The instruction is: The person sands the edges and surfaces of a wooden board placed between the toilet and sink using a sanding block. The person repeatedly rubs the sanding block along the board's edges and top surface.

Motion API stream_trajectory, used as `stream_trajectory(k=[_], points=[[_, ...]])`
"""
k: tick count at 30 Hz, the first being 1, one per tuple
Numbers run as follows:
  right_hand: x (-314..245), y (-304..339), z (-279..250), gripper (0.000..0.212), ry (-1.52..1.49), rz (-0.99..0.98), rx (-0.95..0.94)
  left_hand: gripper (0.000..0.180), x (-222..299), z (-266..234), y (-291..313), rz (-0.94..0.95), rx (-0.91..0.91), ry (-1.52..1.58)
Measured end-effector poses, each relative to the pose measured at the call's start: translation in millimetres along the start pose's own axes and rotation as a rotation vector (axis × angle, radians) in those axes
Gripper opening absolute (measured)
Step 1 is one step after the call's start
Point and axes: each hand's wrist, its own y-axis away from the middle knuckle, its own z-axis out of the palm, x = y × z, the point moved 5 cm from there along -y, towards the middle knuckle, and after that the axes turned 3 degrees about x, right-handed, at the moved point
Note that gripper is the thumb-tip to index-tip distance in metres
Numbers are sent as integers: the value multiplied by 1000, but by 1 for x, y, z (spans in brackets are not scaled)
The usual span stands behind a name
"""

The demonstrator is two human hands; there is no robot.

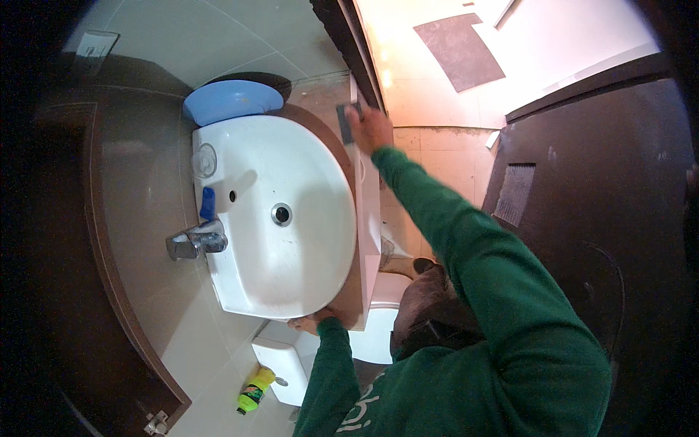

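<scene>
My right hand is closed on a dark grey-green scouring pad, pressed at the far right edge of the brown countertop. The white washbasin sits on that counter, with a chrome faucet on its left side and a drain in its middle. Beside the basin's near edge, my left hand rests against the counter, its fingers stretched out leftward and partly hidden. A blue plastic basin leans at the far end of the washbasin. A small blue object lies by the faucet.
A clear cup stands on the washbasin's corner. Below the counter is a white toilet, with a yellow-green bottle on its tank. A dark door stands at the right, beside a bright doorway. A dark-framed mirror is at the left.
</scene>
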Motion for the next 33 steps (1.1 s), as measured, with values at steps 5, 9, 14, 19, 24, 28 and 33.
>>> stream_trajectory(k=[5,9,14,19,24,28,33], points=[[-1,154,3,50,-27,132,-189,65,-19,-2,-4,25,-16,-149],[13,81,4,49,77,-114,112,66,11,-8,4,258,79,-469],[2,-12,-57,47,33,19,226,58,20,-9,1,294,100,-635],[173,75,-20,42,-1281,942,-52,60,39,-5,20,-142,54,297],[83,221,38,38,-1282,1315,-287,60,24,-22,12,-132,115,123],[97,203,74,34,-1305,1110,-161,61,40,-21,17,-135,93,156],[66,161,67,30,-1177,1042,-224,64,-23,-16,-21,85,233,-118]])
